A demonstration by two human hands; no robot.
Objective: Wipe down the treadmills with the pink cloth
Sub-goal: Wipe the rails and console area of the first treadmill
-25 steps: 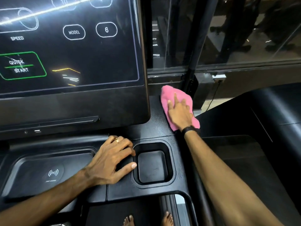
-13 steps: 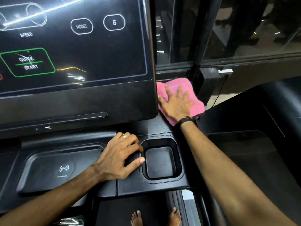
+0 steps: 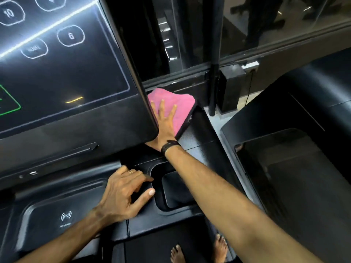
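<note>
The pink cloth (image 3: 181, 109) lies flat on the black treadmill console (image 3: 197, 137), behind the right edge of the screen panel (image 3: 76, 88). My right hand (image 3: 164, 126) presses on the cloth with fingers spread; the screen's corner hides its thumb side. My left hand (image 3: 125, 194) rests on the console beside the square cup holder (image 3: 176, 188), thumb at its rim, fingers loosely curled, holding nothing.
A wireless charging tray (image 3: 62, 215) lies at the lower left. A second black treadmill (image 3: 288, 168) stands to the right across a narrow gap. Glass wall and a dark post (image 3: 214, 54) rise behind the console. Bare feet (image 3: 199, 249) stand on the belt below.
My right hand has pushed the cloth farther back and left, partly behind the screen's edge. The view has tilted and moved closer. My left hand has stayed by the cup holder.
</note>
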